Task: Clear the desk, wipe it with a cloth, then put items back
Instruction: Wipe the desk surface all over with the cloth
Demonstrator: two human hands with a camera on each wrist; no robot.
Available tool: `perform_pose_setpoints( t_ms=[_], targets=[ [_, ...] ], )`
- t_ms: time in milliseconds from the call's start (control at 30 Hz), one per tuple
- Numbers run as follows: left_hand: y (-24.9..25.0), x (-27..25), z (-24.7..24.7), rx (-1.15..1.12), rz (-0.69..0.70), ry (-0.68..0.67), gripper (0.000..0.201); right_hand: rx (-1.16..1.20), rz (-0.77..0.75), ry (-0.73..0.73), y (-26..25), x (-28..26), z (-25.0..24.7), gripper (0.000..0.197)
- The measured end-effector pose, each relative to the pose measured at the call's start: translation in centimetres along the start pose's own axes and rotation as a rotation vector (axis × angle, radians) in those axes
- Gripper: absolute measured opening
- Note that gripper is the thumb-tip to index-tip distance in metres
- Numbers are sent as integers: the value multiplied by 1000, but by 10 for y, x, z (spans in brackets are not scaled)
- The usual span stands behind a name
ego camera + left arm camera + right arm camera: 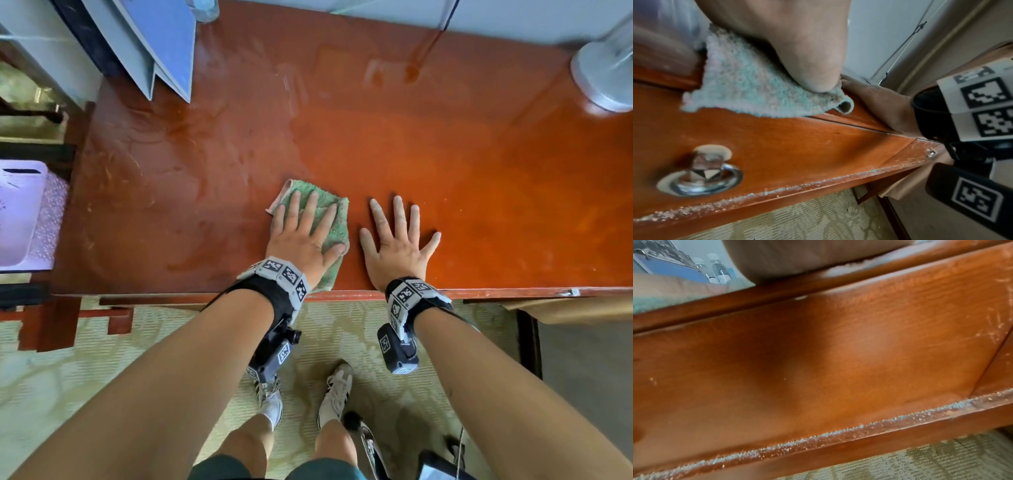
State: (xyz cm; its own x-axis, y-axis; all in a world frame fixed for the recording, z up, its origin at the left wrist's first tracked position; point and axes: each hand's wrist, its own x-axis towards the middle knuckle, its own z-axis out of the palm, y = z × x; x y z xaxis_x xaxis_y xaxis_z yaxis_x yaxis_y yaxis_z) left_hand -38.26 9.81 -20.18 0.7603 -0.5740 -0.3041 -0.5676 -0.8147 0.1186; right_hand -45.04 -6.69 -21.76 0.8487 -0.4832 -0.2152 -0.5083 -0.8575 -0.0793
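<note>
A green terry cloth [329,219] lies folded on the red-brown desk [445,171] near its front edge. My left hand [305,229] presses flat on the cloth with straight, spread fingers. In the left wrist view the heel of the palm [803,53] bears down on the cloth [748,84], whose edge hangs slightly over the desk's front. My right hand [397,236] rests flat on the bare wood just right of the cloth, fingers spread, holding nothing. The right wrist view shows only the desk's front panel [818,361] and the underside of my wrist.
Grey-blue flat boards [154,51] lean at the desk's back left, and a clear bottle stands behind them. A grey fan base [603,75] stands at the back right. A drawer knob [701,172] sits below the cloth. A lilac basket [27,216] stands left of the desk.
</note>
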Motion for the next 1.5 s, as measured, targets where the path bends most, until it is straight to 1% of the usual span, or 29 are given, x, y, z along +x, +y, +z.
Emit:
perform_pose_setpoints(
  t_ms=[100, 133, 167, 233, 300, 400, 667, 867, 933, 1000, 1067, 1133, 1200, 1233, 1267, 1300, 1333, 1367, 1433, 1500],
  targets=[
    [-4, 3, -4, 24, -20, 0, 70, 12, 4, -30, 0, 0, -1, 55],
    [-3, 4, -4, 28, -27, -1, 69, 58, 6, -30, 1, 1, -3, 54],
    [0, 5, -4, 29, -37, -3, 69, 156, 15, -11, 2, 2, -7, 54],
    [10, 10, -7, 28, -56, -16, 68, 389, 63, 89, 9, 4, -14, 52],
    [25, 19, -10, 28, -51, -34, 68, 467, 115, 189, 22, 6, -21, 52],
    [57, 34, -10, 16, -7, -50, 67, 504, 162, 231, 49, 8, -27, 51],
    [142, 62, -3, 55, 170, -29, 70, 537, 181, 247, 110, 12, -27, 49],
    [198, 88, -2, 98, 286, -28, 69, 411, 238, 226, 161, 26, -22, 50],
    [216, 96, -2, 94, 305, -34, 68, 367, 252, 224, 177, 30, -21, 51],
    [234, 102, -2, 95, 307, -41, 66, 383, 260, 240, 191, 34, -22, 52],
    [250, 109, -7, 23, 313, -83, 62, 433, 225, 283, 199, 36, -24, 55],
    [262, 119, -19, -178, 334, -117, 57, 460, 134, 332, 205, 40, -31, 57],
    [258, 127, -34, -501, 299, -66, 57, 462, 45, 342, 202, 46, -39, 55],
    [250, 131, -41, -596, 256, -4, 59, 448, 13, 310, 199, 50, -44, 55],
    [239, 134, -46, -596, 216, 79, 59, 409, -18, 249, 194, 55, -46, 54],
    [225, 138, -49, -514, 178, 170, 56, 338, -53, 168, 186, 59, -47, 54],
    [208, 141, -50, -396, 148, 234, 53, 245, -89, 91, 178, 62, -44, 54],
    [191, 143, -49, -282, 110, 249, 53, 152, -113, 35, 171, 63, -40, 54],
    [159, 144, -44, -106, -2, 171, 59, 53, -114, -2, 164, 63, -32, 55],
    [134, 140, -36, -4, -98, 88, 65, 46, -101, -10, 168, 64, -29, 55]
  ],
)
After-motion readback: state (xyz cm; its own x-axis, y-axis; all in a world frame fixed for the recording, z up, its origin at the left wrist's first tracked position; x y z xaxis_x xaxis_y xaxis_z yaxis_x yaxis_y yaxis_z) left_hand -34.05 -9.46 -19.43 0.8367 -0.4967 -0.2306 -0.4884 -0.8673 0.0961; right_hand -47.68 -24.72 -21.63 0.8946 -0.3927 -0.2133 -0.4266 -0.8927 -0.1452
